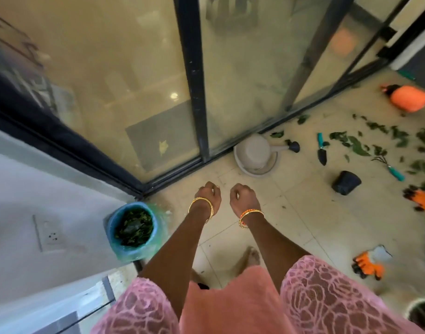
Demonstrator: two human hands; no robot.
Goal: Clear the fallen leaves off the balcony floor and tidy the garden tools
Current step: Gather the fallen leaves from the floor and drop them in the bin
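The person's left hand (207, 195) and right hand (244, 196) hang side by side over the tiled floor (291, 213), fingers loosely curled and holding nothing. At eight o'clock from the hands, a blue lined bin (132, 226) in the corner holds green leaves. More fallen leaves (358, 145) lie scattered at two o'clock, among a teal-handled trowel (321, 148) and a teal-handled hand rake (391, 168). A grey watering can (257, 153) lies against the glass door (242, 68) at twelve o'clock. A black pot (346, 182) sits at three o'clock. An orange glove (369, 263) lies at four o'clock.
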